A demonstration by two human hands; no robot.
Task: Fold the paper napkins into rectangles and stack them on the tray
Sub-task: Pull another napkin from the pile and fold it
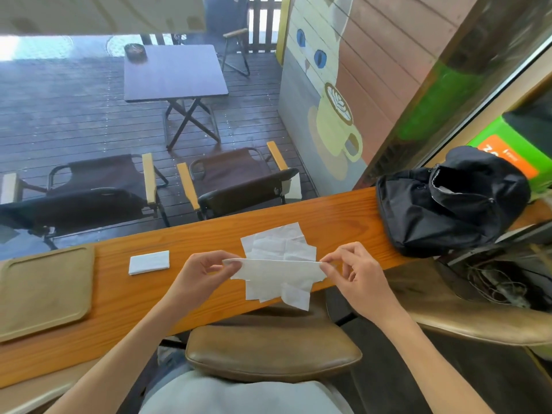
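Left hand (203,271) and right hand (355,270) each pinch an end of a thin white paper napkin (277,271), held taut above the loose unfolded napkins (280,242) (crumpled) on the orange wooden counter (209,237). Uneven pulling could tear it or skew the fold; the tan tray (44,294) is bare.

**Both hands raised, each pinching**

Two bare forearms reach forward from the bottom of the view, converging slightly. The left hand (199,274) is turned palm inward, thumb and forefinger pinched together (the remaining fingers curl loosely beneath). The right hand (357,276) mirrors it, thumb and forefinger pinched, its other fingers bent and fanned apart.
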